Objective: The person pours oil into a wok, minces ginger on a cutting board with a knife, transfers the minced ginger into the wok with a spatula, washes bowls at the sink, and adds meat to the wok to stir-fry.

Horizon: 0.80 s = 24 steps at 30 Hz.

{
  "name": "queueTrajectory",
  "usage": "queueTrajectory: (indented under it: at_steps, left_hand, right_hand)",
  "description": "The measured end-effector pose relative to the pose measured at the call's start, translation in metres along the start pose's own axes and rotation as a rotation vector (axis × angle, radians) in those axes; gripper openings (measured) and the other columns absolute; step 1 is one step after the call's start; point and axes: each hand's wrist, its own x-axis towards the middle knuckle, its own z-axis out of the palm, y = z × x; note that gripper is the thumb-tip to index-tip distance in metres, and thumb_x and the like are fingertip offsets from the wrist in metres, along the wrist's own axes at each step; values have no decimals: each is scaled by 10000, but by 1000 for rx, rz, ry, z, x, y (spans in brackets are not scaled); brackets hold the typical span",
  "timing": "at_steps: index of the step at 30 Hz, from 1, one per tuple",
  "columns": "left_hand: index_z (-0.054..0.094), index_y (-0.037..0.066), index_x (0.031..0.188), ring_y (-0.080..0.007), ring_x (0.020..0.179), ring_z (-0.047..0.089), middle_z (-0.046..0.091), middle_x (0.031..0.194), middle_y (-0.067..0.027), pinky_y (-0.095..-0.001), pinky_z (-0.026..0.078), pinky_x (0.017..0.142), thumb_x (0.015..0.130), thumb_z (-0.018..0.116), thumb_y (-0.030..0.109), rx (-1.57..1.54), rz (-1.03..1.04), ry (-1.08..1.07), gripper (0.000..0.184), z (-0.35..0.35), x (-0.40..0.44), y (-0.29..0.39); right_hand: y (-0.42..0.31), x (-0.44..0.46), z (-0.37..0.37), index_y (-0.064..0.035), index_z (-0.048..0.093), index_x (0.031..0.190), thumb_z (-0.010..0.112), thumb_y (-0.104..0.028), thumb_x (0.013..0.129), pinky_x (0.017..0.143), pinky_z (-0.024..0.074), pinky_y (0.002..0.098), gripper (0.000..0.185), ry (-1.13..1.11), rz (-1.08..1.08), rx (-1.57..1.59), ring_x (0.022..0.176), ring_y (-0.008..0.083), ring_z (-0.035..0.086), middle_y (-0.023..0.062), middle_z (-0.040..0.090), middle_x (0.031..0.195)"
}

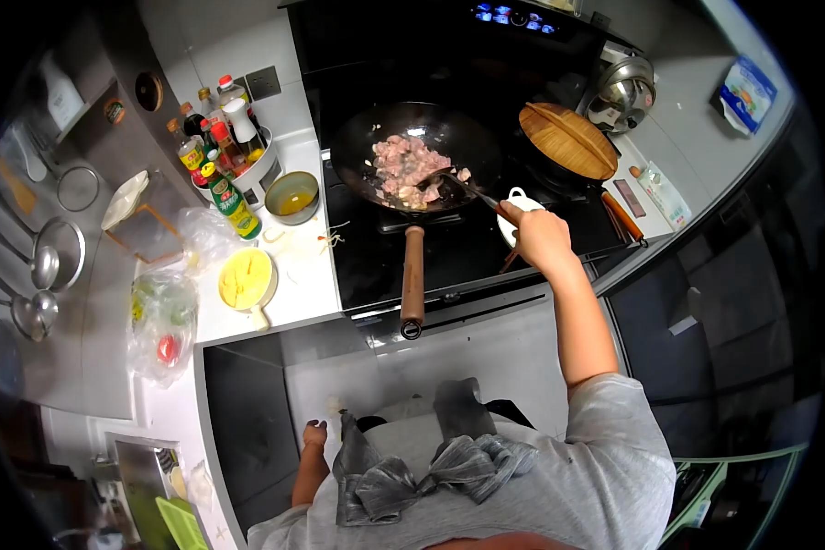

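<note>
My right hand [541, 238] is closed around the handle of a cooking spatula [472, 189]. The spatula's head is among pieces of pinkish, partly cooked meat [409, 165] in a dark wok [477, 142] on the stove. The wok's wooden handle [413, 275] points toward me, with no hand on it. Just under my right hand, a white dish with a looped handle [511, 229] is partly hidden. Down by my side hangs my left hand [313, 434], small in view, its fingers loosely curled and nothing visible in them.
Left of the stove are a yellow-filled handled bowl [247, 279], a small bowl of liquid [292, 197], sauce bottles [233, 202] and a plastic bag [165, 321]. To the right, a wooden lid [568, 140] covers a second pan, beside a metal pot lid [621, 96].
</note>
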Motion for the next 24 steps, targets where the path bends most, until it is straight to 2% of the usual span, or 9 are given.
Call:
queueTrajectory:
  at_steps: [1,2,4,8,10,14,19,22,24]
  left_hand:
    - [592,42,1075,-336,999,576,605,1045,-212,-362,446,870,730,648,347,94,80,-29,464,17,25,-30]
    - [593,42,1072,-339,998,575,605,1045,-213,-362,446,872,724,649,355,181,161,-51,471,24,41,-39]
    - [590,46,1079,-341,992,577,604,1051,-210,-366,450,868,710,657,364,93,77,-23,492,8,19,-27]
    - [639,40,965,-353,991,571,601,1021,-233,-375,452,863,732,619,338,191,0,-74,379,32,33,-88]
    - [649,42,938,-349,994,570,602,1012,-232,-377,450,864,744,603,332,297,-68,-109,351,40,39,-108]
    - [631,63,1008,-325,1005,573,607,1028,-209,-376,445,873,752,604,330,240,48,-110,371,20,41,-84]
    - [587,74,1103,-308,1031,565,604,1065,-187,-361,433,897,747,626,340,67,29,-47,446,-10,16,-5]
    - [588,72,1099,-313,1029,564,605,1061,-190,-355,432,897,739,636,351,89,39,-19,458,-1,20,0]
    - [586,74,1099,-317,1028,564,605,1057,-192,-352,432,897,736,640,352,105,37,-10,460,24,45,-25]
  right_hand:
    - [2,1,-7,-238,546,1185,570,-70,737,674,481,411,479,-5,7,3,772,322,610,152,629,819]
    - [6,-6,-18,-235,576,1143,559,-90,739,629,479,403,429,102,-23,22,722,298,615,123,629,733]
    - [15,-22,-50,-237,586,1132,574,-104,740,640,475,403,414,21,5,66,734,306,610,122,626,729]
    - [17,-44,-75,-233,602,1096,615,-121,719,648,474,421,394,-40,5,60,740,309,609,132,622,736]
    - [8,-35,-61,-228,600,1101,621,-125,720,653,476,419,395,-12,-122,61,730,311,607,139,619,738]
    - [10,-18,-27,-191,557,1171,626,-139,735,704,478,401,444,18,-109,155,813,308,603,127,635,848]
    - [-5,-8,-7,-215,511,1225,616,-139,751,666,479,420,492,93,6,206,764,329,601,150,630,814]
    - [-14,16,42,-208,489,1246,596,-130,769,656,475,434,496,-16,-8,174,732,339,601,177,621,791]
    - [-16,19,47,-199,489,1248,588,-145,767,671,488,423,495,13,12,189,733,324,618,153,636,767]
